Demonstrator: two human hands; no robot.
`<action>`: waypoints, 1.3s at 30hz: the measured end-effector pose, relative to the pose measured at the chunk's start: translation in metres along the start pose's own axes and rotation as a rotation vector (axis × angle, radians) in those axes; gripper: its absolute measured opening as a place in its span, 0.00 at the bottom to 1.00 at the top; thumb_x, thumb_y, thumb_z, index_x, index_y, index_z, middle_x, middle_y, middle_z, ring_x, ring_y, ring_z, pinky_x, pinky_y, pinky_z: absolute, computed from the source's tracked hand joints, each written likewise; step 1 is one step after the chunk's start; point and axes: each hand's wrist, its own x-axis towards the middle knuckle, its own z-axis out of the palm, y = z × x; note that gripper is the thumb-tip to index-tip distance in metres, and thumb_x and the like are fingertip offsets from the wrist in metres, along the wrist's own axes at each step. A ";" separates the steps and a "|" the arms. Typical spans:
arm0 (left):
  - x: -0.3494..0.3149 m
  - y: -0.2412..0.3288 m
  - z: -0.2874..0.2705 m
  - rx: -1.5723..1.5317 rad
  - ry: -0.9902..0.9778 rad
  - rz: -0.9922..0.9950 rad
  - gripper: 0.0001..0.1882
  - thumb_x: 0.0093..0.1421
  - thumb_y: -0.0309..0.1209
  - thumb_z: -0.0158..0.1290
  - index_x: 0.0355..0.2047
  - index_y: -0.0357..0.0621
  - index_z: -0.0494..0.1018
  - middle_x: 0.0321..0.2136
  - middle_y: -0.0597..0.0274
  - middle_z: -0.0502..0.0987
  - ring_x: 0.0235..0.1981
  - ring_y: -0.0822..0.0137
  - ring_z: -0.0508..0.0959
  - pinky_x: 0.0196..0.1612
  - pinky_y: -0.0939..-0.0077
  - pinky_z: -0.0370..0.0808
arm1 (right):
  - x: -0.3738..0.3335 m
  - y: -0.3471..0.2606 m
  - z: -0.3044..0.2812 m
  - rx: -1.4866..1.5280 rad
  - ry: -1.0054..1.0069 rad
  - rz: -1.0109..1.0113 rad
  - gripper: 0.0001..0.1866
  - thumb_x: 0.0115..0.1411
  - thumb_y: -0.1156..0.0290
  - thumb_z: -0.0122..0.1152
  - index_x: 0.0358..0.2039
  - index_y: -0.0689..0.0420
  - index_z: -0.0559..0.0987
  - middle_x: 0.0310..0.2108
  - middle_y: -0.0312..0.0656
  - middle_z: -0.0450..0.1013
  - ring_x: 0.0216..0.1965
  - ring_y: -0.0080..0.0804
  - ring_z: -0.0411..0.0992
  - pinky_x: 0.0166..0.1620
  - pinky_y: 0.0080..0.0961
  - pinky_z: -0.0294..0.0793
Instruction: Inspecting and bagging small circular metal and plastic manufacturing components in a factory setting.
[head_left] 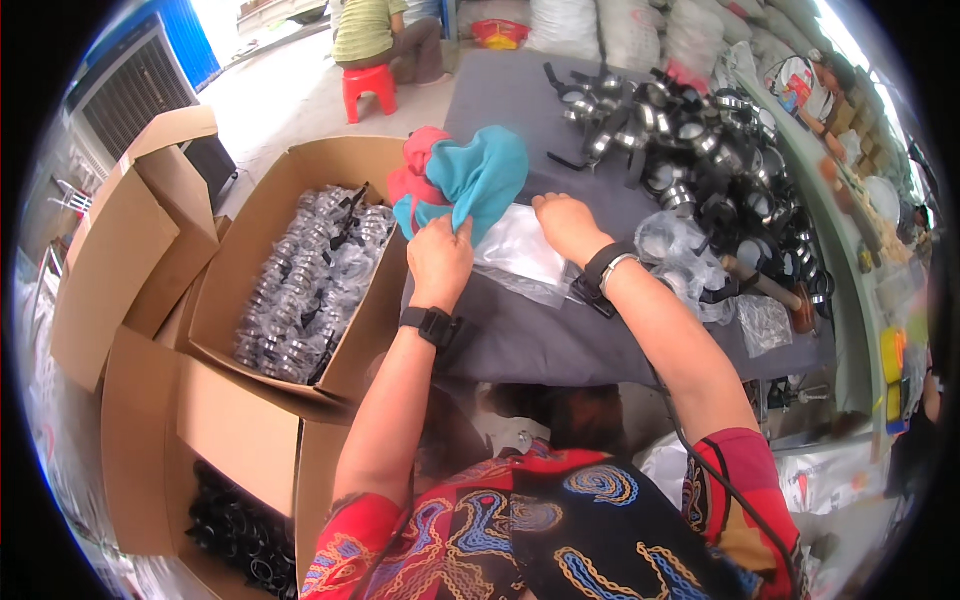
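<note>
My left hand [440,258] is closed on a teal cloth [482,175], which is bunched up together with a coral-pink cloth [415,170] near the table's left edge. Just right of it, a stack of clear plastic bags [520,250] lies on the grey table cover. My right hand [572,228] rests at the right edge of these bags with its fingers curled; what they pinch, if anything, is hidden. A black band sits on each wrist. Farther right spreads a large heap of shiny metal rings with black straps [690,140].
Left of the table stands an open carton [265,165] of bagged metal parts. Nearer, another open carton [140,450] holds black rings. Bagged pieces [680,250] and a wooden-handled tool [765,285] lie at right. One person sits on a red stool [370,88]; another works far right.
</note>
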 end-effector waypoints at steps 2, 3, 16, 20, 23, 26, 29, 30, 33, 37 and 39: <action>-0.002 -0.002 -0.002 -0.025 0.018 -0.017 0.14 0.57 0.37 0.51 0.29 0.37 0.75 0.26 0.46 0.76 0.30 0.45 0.75 0.34 0.55 0.71 | 0.006 0.005 0.000 0.099 0.038 0.065 0.09 0.54 0.74 0.51 0.34 0.62 0.76 0.32 0.50 0.74 0.38 0.48 0.73 0.42 0.39 0.73; -0.003 -0.002 -0.004 -0.116 0.025 -0.052 0.13 0.57 0.37 0.51 0.30 0.38 0.75 0.25 0.47 0.76 0.29 0.45 0.75 0.34 0.55 0.71 | 0.010 0.010 0.000 0.226 -0.012 0.171 0.10 0.54 0.72 0.53 0.34 0.62 0.77 0.33 0.52 0.74 0.38 0.48 0.73 0.41 0.39 0.72; -0.006 -0.004 0.002 0.221 -0.055 0.451 0.13 0.46 0.26 0.51 0.33 0.48 0.78 0.30 0.59 0.74 0.36 0.56 0.73 0.35 0.58 0.67 | 0.032 0.040 0.044 0.758 -0.108 0.546 0.15 0.47 0.68 0.62 0.33 0.65 0.80 0.32 0.55 0.76 0.34 0.47 0.75 0.39 0.33 0.72; -0.003 -0.010 0.002 0.306 -0.098 0.523 0.12 0.47 0.24 0.47 0.32 0.48 0.78 0.26 0.59 0.73 0.34 0.56 0.73 0.34 0.58 0.67 | 0.030 0.025 0.017 0.587 -0.196 0.545 0.15 0.50 0.66 0.61 0.35 0.62 0.80 0.36 0.55 0.75 0.41 0.49 0.74 0.43 0.36 0.72; -0.003 -0.016 0.000 0.270 -0.131 0.503 0.12 0.47 0.26 0.50 0.34 0.48 0.77 0.29 0.56 0.74 0.36 0.55 0.73 0.37 0.58 0.67 | 0.021 0.009 0.000 0.418 -0.227 0.512 0.18 0.51 0.63 0.61 0.38 0.63 0.79 0.41 0.56 0.74 0.47 0.50 0.71 0.47 0.39 0.72; -0.007 -0.002 -0.011 0.220 -0.199 0.421 0.19 0.46 0.31 0.57 0.40 0.43 0.75 0.36 0.54 0.75 0.41 0.54 0.73 0.42 0.59 0.68 | 0.007 0.012 -0.012 0.310 -0.140 0.525 0.20 0.50 0.56 0.63 0.33 0.62 0.78 0.35 0.55 0.75 0.42 0.49 0.73 0.43 0.39 0.70; -0.018 0.034 -0.027 0.300 0.145 0.450 0.19 0.45 0.32 0.57 0.39 0.41 0.74 0.38 0.51 0.74 0.43 0.52 0.72 0.44 0.57 0.67 | -0.001 0.034 -0.026 0.403 -0.102 0.598 0.23 0.50 0.56 0.64 0.37 0.64 0.77 0.38 0.55 0.74 0.44 0.50 0.72 0.46 0.40 0.71; -0.022 0.050 -0.034 0.237 0.250 0.502 0.16 0.45 0.32 0.57 0.36 0.39 0.74 0.36 0.51 0.74 0.40 0.51 0.73 0.42 0.59 0.68 | -0.002 0.049 -0.027 0.408 -0.078 0.609 0.22 0.50 0.57 0.64 0.36 0.63 0.77 0.38 0.54 0.74 0.43 0.50 0.72 0.45 0.40 0.70; -0.041 0.062 -0.014 -0.054 -0.034 0.505 0.15 0.46 0.33 0.58 0.33 0.38 0.73 0.36 0.51 0.74 0.38 0.51 0.73 0.39 0.61 0.71 | 0.008 0.064 -0.028 0.383 0.093 0.631 0.20 0.50 0.58 0.63 0.36 0.62 0.77 0.37 0.54 0.74 0.44 0.50 0.72 0.46 0.40 0.71; -0.051 0.076 0.025 0.051 -0.260 0.393 0.17 0.47 0.38 0.60 0.30 0.36 0.74 0.32 0.49 0.74 0.34 0.51 0.75 0.35 0.63 0.74 | 0.038 0.074 -0.042 0.179 0.049 0.509 0.22 0.53 0.64 0.60 0.46 0.61 0.73 0.41 0.54 0.74 0.46 0.48 0.71 0.48 0.38 0.70; -0.047 0.075 0.034 0.122 -0.318 0.326 0.18 0.47 0.40 0.61 0.29 0.36 0.74 0.31 0.48 0.74 0.33 0.51 0.75 0.35 0.62 0.74 | 0.051 0.081 -0.041 0.123 0.009 0.521 0.22 0.53 0.64 0.59 0.48 0.59 0.71 0.41 0.53 0.74 0.46 0.48 0.71 0.47 0.40 0.70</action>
